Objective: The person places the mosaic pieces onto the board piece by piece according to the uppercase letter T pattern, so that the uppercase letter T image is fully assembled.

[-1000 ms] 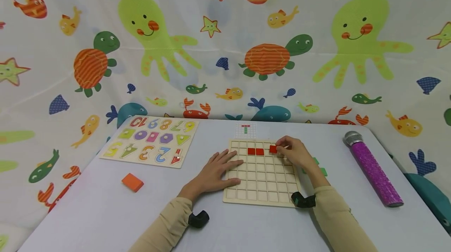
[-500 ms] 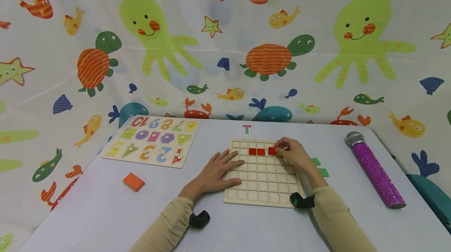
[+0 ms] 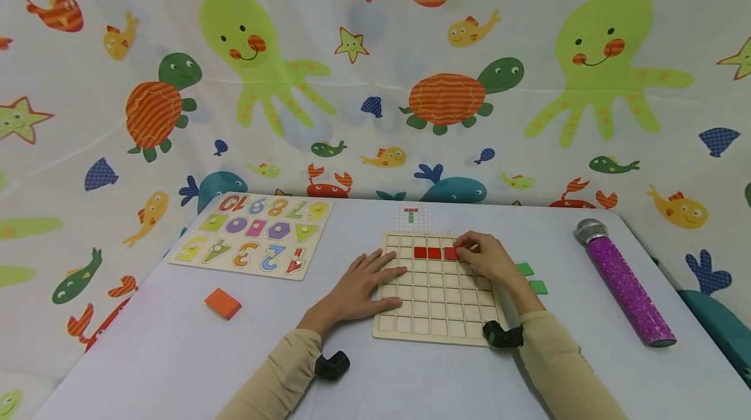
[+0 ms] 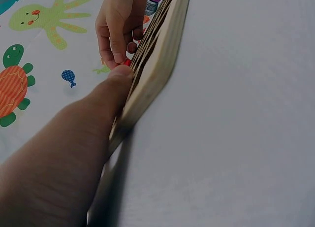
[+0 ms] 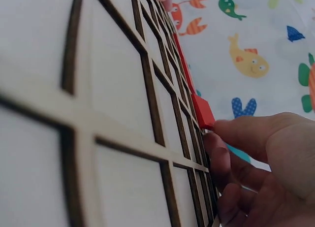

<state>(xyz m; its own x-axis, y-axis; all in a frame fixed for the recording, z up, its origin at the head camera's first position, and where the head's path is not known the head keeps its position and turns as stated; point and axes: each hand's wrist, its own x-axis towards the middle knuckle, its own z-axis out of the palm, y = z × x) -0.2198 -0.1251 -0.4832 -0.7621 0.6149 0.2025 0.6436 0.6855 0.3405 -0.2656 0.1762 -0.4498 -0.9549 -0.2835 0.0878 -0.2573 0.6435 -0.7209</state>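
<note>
A wooden grid board lies on the white table, with two red square tiles side by side in its second row from the far edge. My right hand pinches another red square tile between thumb and fingers. In the right wrist view that tile is tilted against the grid, just right of the two placed ones. My left hand rests with spread, straight fingers on the board's left edge. Its thumb lies on the rim in the left wrist view.
Green tiles lie right of the board, partly behind my right wrist. A card with a red and green T sits beyond it. A number puzzle and orange block lie left; a purple glitter microphone lies right.
My right hand has shifted slightly left with the red tile, bringing it closer to the two placed tiles. The left hand has stayed on the board's edge.
</note>
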